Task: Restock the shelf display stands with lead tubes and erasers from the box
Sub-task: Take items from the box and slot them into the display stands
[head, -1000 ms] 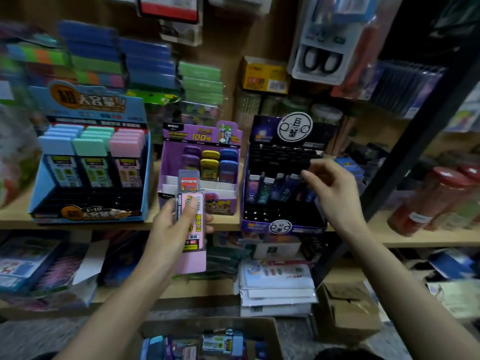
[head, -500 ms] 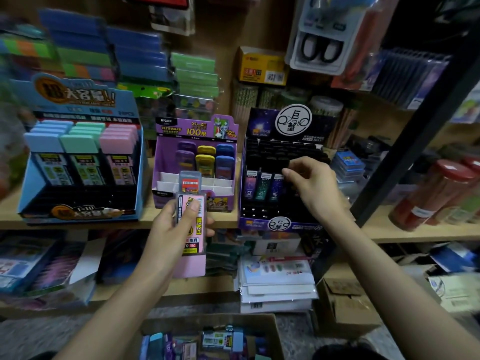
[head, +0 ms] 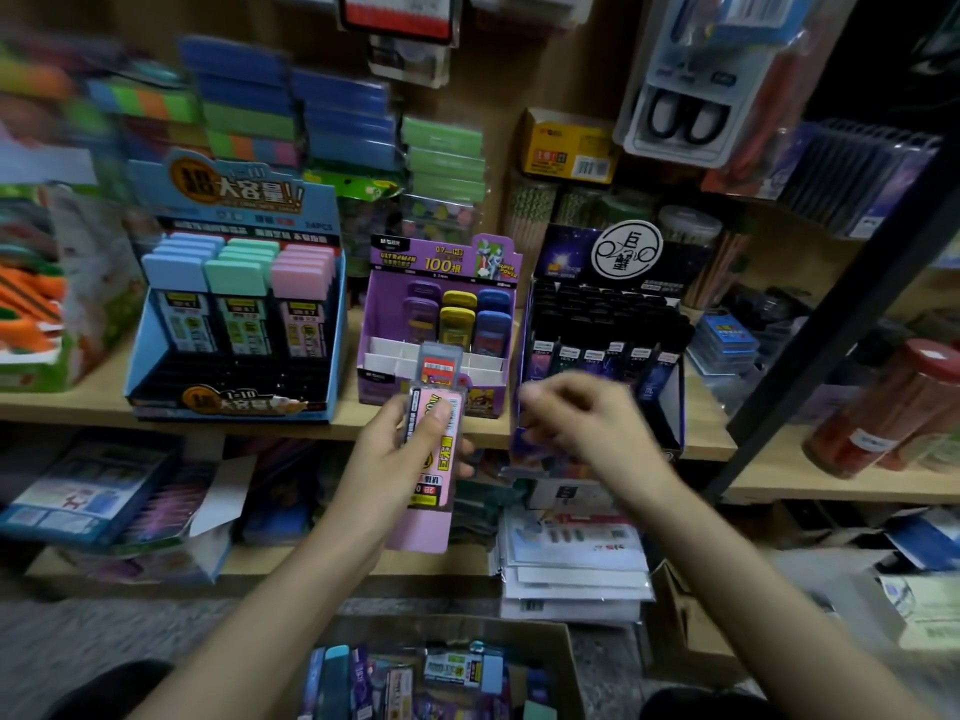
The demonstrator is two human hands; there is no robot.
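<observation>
At the centre of the frame the left hand [head: 402, 454] has its grip closed around a stack of flat lead tubes [head: 435, 444]: the front one is pink with a yellow and black label, thumb pressed on its face, and a greyish tube with a red label sticks up behind it. The right hand [head: 582, 428] is blurred, just right of the stack and in front of the dark display stand [head: 605, 324]; its fingers are curled, but whether they grip anything cannot be told.

3 display stands sit side by side on a wooden shelf [head: 431, 433] across the middle of the frame. The blue stand [head: 234, 298] at left holds 3 columns of tubes capped blue, green and pink. The purple stand [head: 441, 314] in the middle holds 3 columns, purple, yellow and blue, with white dividers in front. The dark stand at right has a row of about 6 slim tubes.

At the bottom centre a cardboard box [head: 561, 662] holds mixed packets. Stacked coloured packs and hanging blister packs fill the wall above; paper packets lie on the lower shelf.
</observation>
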